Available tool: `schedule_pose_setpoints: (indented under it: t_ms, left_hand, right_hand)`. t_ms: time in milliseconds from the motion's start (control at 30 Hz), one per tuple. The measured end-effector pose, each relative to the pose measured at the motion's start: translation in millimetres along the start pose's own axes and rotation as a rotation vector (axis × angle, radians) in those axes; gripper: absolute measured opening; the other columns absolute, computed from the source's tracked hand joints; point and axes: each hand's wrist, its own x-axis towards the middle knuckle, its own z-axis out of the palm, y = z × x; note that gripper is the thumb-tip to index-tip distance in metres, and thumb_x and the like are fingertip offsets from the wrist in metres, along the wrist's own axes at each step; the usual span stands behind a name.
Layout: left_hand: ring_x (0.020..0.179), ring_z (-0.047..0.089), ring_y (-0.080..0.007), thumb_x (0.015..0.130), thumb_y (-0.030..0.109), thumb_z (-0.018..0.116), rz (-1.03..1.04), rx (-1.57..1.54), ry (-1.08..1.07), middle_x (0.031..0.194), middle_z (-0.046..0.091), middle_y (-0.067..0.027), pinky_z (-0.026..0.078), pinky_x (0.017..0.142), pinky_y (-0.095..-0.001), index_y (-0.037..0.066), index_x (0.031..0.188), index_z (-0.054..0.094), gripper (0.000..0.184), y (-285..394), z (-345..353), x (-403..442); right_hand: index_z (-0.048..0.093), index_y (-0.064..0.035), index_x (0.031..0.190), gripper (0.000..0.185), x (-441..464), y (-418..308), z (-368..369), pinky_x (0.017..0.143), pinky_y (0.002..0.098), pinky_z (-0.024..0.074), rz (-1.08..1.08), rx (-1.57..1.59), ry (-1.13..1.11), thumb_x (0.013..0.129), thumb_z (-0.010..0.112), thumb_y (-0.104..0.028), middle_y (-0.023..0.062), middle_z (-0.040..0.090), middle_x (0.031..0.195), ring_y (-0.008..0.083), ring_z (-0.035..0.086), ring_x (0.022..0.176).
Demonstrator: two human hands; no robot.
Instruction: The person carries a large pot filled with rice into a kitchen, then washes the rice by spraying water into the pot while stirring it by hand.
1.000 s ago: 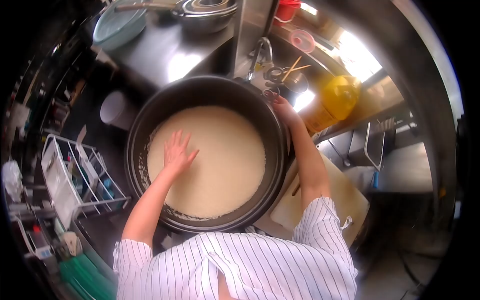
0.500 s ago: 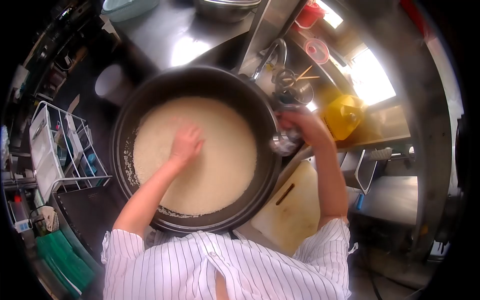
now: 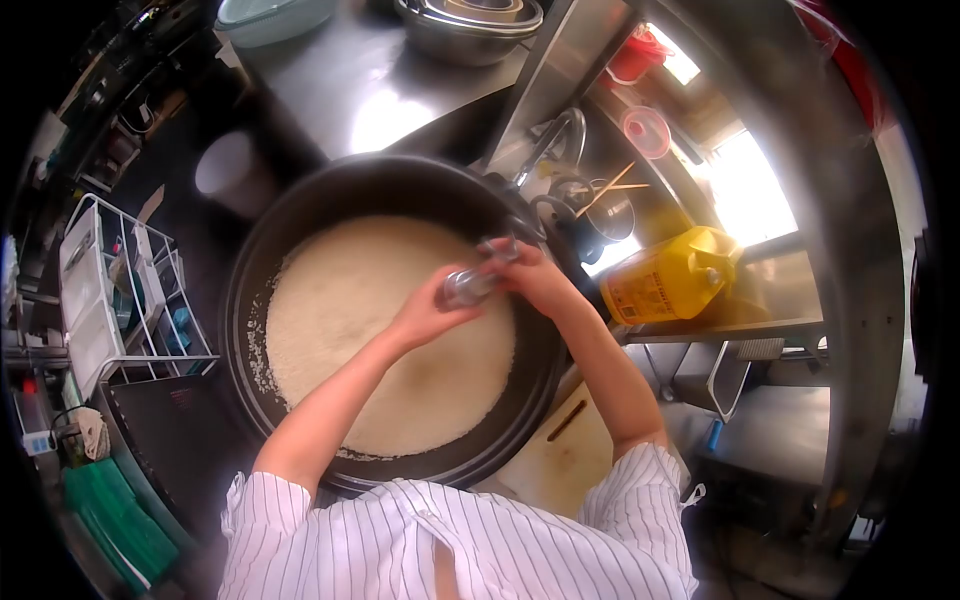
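Note:
A big dark round pot holds a pale, cloudy mass, with white rice-like grains stuck along its left inner wall. Above the right half of that mass, my two hands meet at a shiny silver metal piece, cup-like but blurred, so its exact kind is unclear. My left hand is closed around its near left end. My right hand grips its right part, fingers curled and partly smeared by motion.
Right of the pot stands a yellow jug on a shelf. A faucet and a metal pan with chopsticks are behind it. A cutting board lies at front right, a white wire rack at left, metal bowls at the back.
My left hand has risen from the pale mass and moved right to the metal piece. My right hand has brought that piece leftward from beyond the rim to over the pot.

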Motion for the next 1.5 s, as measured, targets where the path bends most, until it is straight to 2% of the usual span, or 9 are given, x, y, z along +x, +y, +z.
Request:
schedule_pose_setpoints:
  t_ms: [100, 367, 433, 633, 1000, 1167, 1233, 1367, 1500]
  left_hand:
    - [0.085, 0.056, -0.0133, 0.068, 0.019, 0.074, 0.007, 0.003, -0.068, 0.098, 0.057, -0.0061, 0.045, 0.075, -0.0264, 0.005, 0.113, 0.048, 0.054, 4, -5, 0]
    - [0.079, 0.057, -0.0122, 0.066, 0.020, 0.074, 0.011, 0.258, -0.075, 0.088, 0.062, -0.0047, 0.046, 0.068, -0.0255, 0.005, 0.106, 0.054, 0.047, 16, -13, -15]
    - [0.079, 0.058, -0.0131, 0.066, 0.022, 0.074, 0.007, 0.256, -0.077, 0.088, 0.062, -0.0053, 0.046, 0.068, -0.0260, 0.005, 0.106, 0.054, 0.048, 9, -11, -23]
    - [0.072, 0.058, -0.0171, 0.063, 0.036, 0.074, -0.018, 0.423, -0.067, 0.085, 0.062, -0.0075, 0.046, 0.064, -0.0275, 0.009, 0.108, 0.054, 0.056, 8, -7, -53]
    - [0.092, 0.058, -0.0260, 0.065, 0.039, 0.072, -0.109, 0.230, -0.114, 0.100, 0.060, -0.0128, 0.045, 0.080, -0.0329, 0.011, 0.113, 0.052, 0.060, -15, -14, -47]
    - [0.096, 0.057, -0.0225, 0.065, 0.038, 0.073, -0.144, 0.168, -0.117, 0.104, 0.060, -0.0110, 0.044, 0.084, -0.0310, 0.010, 0.118, 0.050, 0.064, -18, -28, -32]
    - [0.097, 0.057, -0.0227, 0.064, 0.037, 0.073, -0.096, 0.246, -0.087, 0.106, 0.059, -0.0119, 0.044, 0.084, -0.0312, 0.010, 0.119, 0.049, 0.066, -34, -30, -24]
    - [0.083, 0.059, -0.0168, 0.064, 0.027, 0.076, 0.004, 0.408, 0.038, 0.093, 0.061, -0.0063, 0.047, 0.076, -0.0283, 0.008, 0.113, 0.052, 0.058, -3, -34, -15]
    - [0.082, 0.058, -0.0181, 0.064, 0.031, 0.075, 0.075, 0.336, 0.026, 0.093, 0.061, -0.0070, 0.046, 0.075, -0.0299, 0.008, 0.112, 0.053, 0.058, -1, -32, -1]
  right_hand:
    - [0.051, -0.0072, 0.113, 0.029, -19, -20, -17, 0.074, 0.0258, 0.0460, -0.121, -0.291, -0.143, 0.085, 0.051, -0.013, 0.0026, 0.059, 0.096, 0.0125, 0.057, 0.087]
    - [0.061, 0.0018, 0.091, 0.020, 16, -25, -97, 0.060, 0.0258, 0.0472, -0.063, -0.516, 0.542, 0.084, 0.052, -0.015, 0.0116, 0.061, 0.080, 0.0140, 0.059, 0.064]
    - [0.062, 0.0000, 0.088, 0.023, 52, 8, -114, 0.065, 0.0283, 0.0467, -0.539, -1.050, 0.298, 0.085, 0.052, -0.021, 0.0110, 0.060, 0.081, 0.0139, 0.058, 0.070]
    - [0.059, -0.0031, 0.074, 0.024, 126, 18, -115, 0.056, 0.0277, 0.0445, -0.276, -0.489, 0.332, 0.086, 0.045, -0.018, 0.0061, 0.058, 0.065, 0.0132, 0.055, 0.059]
    - [0.065, -0.0059, 0.086, 0.028, 183, 5, -118, 0.056, 0.0271, 0.0458, -0.129, -1.028, 0.205, 0.085, 0.050, -0.029, 0.0043, 0.060, 0.066, 0.0135, 0.057, 0.060]
    - [0.059, -0.0060, 0.103, 0.024, 120, 15, -126, 0.062, 0.0259, 0.0463, -0.085, -0.587, 0.232, 0.085, 0.052, -0.021, 0.0048, 0.060, 0.081, 0.0149, 0.058, 0.069]
    - [0.057, -0.0030, 0.105, 0.024, 67, 28, -135, 0.063, 0.0251, 0.0460, -0.611, -0.866, 0.539, 0.087, 0.050, -0.017, 0.0064, 0.060, 0.083, 0.0137, 0.057, 0.070]
    - [0.060, 0.0024, 0.087, 0.024, -68, -18, -54, 0.053, 0.0240, 0.0465, -0.430, -0.047, 0.651, 0.086, 0.050, -0.020, 0.0096, 0.060, 0.071, 0.0146, 0.058, 0.061]
    - [0.056, 0.0044, 0.102, 0.035, -98, -9, 24, 0.065, 0.0245, 0.0484, -0.044, -0.223, 0.179, 0.090, 0.046, -0.027, 0.0118, 0.061, 0.092, 0.0178, 0.061, 0.078]
